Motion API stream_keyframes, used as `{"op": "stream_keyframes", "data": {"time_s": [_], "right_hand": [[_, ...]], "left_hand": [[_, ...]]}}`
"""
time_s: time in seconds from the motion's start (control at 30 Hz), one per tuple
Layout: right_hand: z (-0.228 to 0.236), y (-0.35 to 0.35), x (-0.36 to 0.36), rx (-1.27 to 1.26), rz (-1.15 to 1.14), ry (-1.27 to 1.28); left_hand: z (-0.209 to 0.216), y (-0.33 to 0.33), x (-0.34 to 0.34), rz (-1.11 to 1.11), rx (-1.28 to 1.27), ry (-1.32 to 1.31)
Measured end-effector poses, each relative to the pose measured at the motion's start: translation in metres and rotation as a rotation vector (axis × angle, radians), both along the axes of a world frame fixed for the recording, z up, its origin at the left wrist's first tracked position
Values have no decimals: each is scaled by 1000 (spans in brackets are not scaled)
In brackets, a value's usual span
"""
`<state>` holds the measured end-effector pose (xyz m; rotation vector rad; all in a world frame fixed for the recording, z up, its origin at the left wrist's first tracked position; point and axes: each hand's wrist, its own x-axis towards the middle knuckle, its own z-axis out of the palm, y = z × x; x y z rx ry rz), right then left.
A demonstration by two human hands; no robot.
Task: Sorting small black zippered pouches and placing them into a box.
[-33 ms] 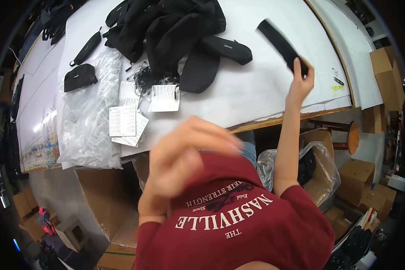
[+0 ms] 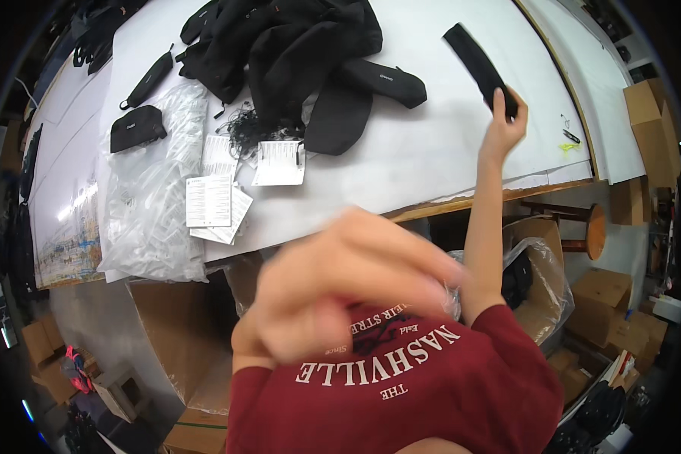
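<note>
At the right, over the white table (image 2: pixel 401 159), my right hand (image 2: pixel 508 125) is closed round the lower end of a long, narrow black fabric case (image 2: pixel 477 64). My left hand (image 2: pixel 356 280) is raised close to the camera in front of my chest, smeared by motion. Its fingers look bent, and I cannot make out anything in them. Left of the held case lies another black case (image 2: pixel 384 80) beside a big heap of black fabric cases (image 2: pixel 310 45). Printed cards (image 2: pixel 209 200) and a tangle of thin black cords (image 2: pixel 246 130) lie before the heap.
Clear plastic bags (image 2: pixel 151 219) cover the table's left front, with a small black pouch (image 2: pixel 137 129) on them. A slim black pouch (image 2: pixel 149 79) lies behind. A lined cardboard box (image 2: pixel 545 287) and a wooden stool (image 2: pixel 594 231) stand at the right, an open carton (image 2: pixel 166 325) below left.
My left hand has swung to the right and nearer the camera. My right hand keeps hold of the black case, which has shifted very slightly.
</note>
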<state>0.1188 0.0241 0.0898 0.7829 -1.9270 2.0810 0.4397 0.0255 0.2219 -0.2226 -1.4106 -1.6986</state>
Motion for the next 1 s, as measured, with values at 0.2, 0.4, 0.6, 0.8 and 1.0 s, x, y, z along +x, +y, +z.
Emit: {"op": "stream_keyframes", "data": {"time_s": [0.2, 0.4, 0.6, 0.8, 1.0], "right_hand": [[-99, -28, -72, 562, -151, 254], [-48, -5, 23, 487, 131, 146], [-32, -26, 153, 606, 869, 378], [-38, -107, 214, 565, 864, 794], [-63, -158, 256, 896, 750, 949]], "left_hand": [[68, 35, -2, -383, 261, 279], [-9, -11, 39, 140, -48, 214], [-110, -85, 161, 1360, -362, -1425], [-158, -88, 182, 1364, -371, -1728], [-162, -83, 173, 1447, -353, -1614]]}}
